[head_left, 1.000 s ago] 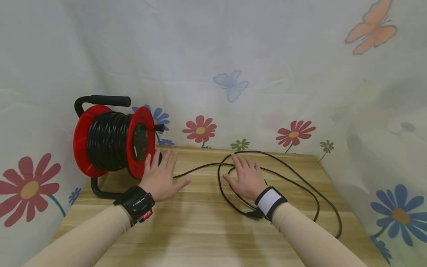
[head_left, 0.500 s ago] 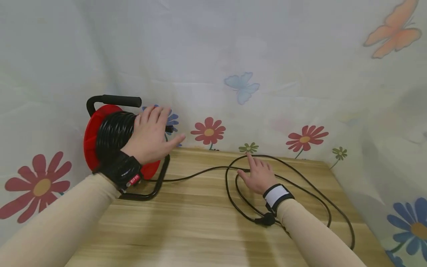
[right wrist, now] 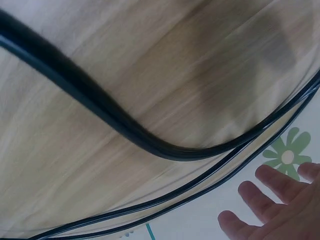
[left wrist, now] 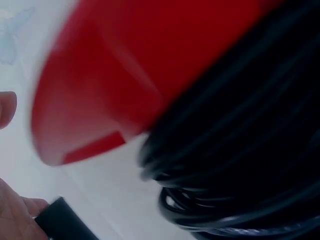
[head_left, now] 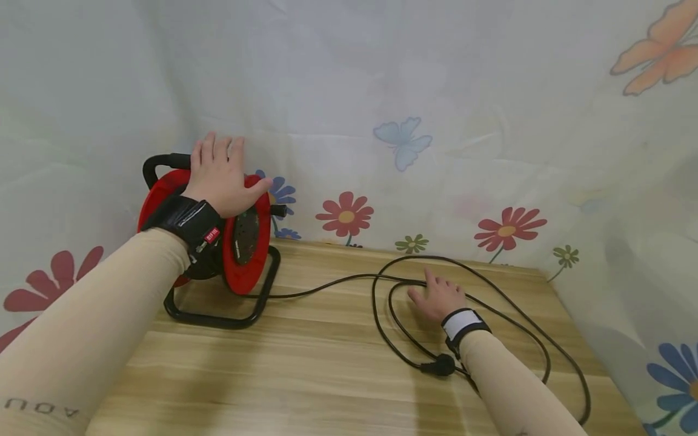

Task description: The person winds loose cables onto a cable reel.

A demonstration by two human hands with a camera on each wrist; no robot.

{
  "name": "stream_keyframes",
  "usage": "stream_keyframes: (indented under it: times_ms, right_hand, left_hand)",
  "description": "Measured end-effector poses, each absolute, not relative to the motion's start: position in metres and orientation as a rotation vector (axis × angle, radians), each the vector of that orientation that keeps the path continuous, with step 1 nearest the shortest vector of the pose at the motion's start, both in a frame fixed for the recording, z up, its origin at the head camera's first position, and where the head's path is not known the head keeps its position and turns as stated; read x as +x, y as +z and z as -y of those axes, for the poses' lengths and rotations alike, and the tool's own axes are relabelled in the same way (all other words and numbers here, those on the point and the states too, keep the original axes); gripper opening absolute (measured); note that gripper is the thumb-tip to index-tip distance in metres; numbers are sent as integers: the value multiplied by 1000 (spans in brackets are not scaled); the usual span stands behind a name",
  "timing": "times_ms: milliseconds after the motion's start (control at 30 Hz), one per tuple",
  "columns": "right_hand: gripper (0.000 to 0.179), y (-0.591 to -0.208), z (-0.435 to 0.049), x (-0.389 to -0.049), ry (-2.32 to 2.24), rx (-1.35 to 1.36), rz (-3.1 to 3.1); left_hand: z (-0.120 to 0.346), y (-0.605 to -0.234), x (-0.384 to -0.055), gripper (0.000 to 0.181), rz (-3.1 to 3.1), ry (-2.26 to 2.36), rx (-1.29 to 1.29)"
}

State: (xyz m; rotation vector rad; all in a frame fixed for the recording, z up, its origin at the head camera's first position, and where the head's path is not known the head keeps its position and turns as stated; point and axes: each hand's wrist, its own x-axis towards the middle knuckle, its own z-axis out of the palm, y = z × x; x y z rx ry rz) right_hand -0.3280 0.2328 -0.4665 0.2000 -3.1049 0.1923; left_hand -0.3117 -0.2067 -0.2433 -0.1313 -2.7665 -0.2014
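A red cable reel (head_left: 252, 275) with wound black cable (left wrist: 245, 135) stands at the left of the table in its black tube stand. My left hand (head_left: 218, 175), fingers straight, lies over the reel's black top handle (head_left: 168, 160) in the head view and hides its right end. The left wrist view has the palm right at the handle's tip (left wrist: 62, 222). My right hand (head_left: 440, 298), fingers relaxed, is over the loose loops of cable (head_left: 376, 309). The black plug (head_left: 443, 365) lies on the table beside the right wrist.
The wooden table (head_left: 305, 375) carries the reel and the cable loops. Behind and at the sides hangs a white cloth (head_left: 327, 79) printed with flowers and butterflies. A short crank knob (head_left: 279, 211) sticks out from the reel's right face.
My left hand has moved up and slightly left, from the reel's front right side to its top handle. The right hand has shifted a little rightward and stays over the loops.
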Motion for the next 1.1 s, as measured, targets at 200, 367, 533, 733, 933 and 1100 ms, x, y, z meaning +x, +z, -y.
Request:
stream_keyframes:
  times_ms: [200,367,533,733,933,1100]
  right_hand:
    - [72,-467,-222,-336,179,253,3112]
    - [63,-470,-204,-351,174,391,3110]
    - [51,-476,-193,-359,197,508,3104]
    - [44,-484,-198,-355,212,461,3137]
    - [39,-488,-202,-351,151,414,3081]
    - [30,-492,-209,-353,93,435,3010]
  left_hand:
    - [219,-242,-307,90,2773,-242,-80]
    - [221,-247,-302,64,2718,-255,-87]
    - [213,-258,-301,42,2639,-230,-151]
    - [201,-262,-304,40,2605,-196,-160]
    - [196,-261,-305,39,2581,-182,-152]
    - [196,-261,-306,38,2570,-171,-138]
